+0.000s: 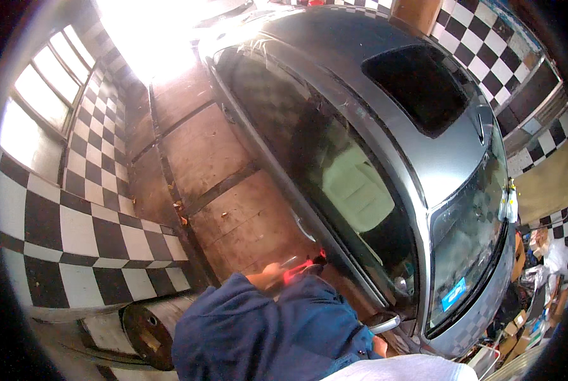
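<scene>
My left hand [268, 277] comes out of a dark blue sleeve, low beside the car's side. It appears closed on a bright red tool with a black end [304, 270], held close to the lower door. Blur and the sleeve hide the tool's exact kind. At the lower right of the blue cloth, a small part of my right hand [380, 347] shows by the side mirror [385, 324]; its fingers are hidden. The grey car [452, 184] has its side windows, dark sunroof and windshield in view, with a pale seat [359, 190] behind the glass.
A black-and-white checkered wall [74, 219] with windows runs along the left. Reddish-brown floor slabs [207, 149] lie between it and the car. A large roller [147, 333] lies at lower left. Boxes and plastic bags [538, 279] are heaped beyond the hood, at right.
</scene>
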{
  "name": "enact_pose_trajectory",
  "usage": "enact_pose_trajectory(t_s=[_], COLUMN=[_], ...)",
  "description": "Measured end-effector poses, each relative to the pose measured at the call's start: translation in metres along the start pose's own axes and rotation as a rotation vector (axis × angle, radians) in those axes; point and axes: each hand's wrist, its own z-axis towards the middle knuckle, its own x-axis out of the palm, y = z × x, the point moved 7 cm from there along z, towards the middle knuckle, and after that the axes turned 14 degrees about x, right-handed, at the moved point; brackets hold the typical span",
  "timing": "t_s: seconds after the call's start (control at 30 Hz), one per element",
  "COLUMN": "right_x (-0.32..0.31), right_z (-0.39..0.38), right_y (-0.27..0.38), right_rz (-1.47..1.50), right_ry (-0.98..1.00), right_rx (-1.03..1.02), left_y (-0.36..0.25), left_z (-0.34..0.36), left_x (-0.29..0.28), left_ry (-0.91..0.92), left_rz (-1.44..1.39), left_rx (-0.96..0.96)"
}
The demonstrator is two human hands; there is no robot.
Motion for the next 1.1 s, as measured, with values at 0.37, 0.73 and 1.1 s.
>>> enact_pose_trajectory(t_s=[0.37, 0.73, 1.1], right_x=[-0.006, 0.046, 0.062], right_z=[0.040, 0.012, 0.004], right_y=[-0.006, -0.072, -0.080], right_rz=[1.029, 0.825, 0.993], right_ry=[0.060, 0.023, 0.026], right_rx=[0.432, 0.135, 0.622], left_y=[-0.060, -0.060, -0.035], left_z=[0.025, 0.018, 0.034], left_x=[-0.006, 0.008, 0.012], left_ry=[-0.142, -0.092, -0.061], left_rz=[-0.051, 0.000, 0.023], left_rx=[0.190, 0.216, 0.168])
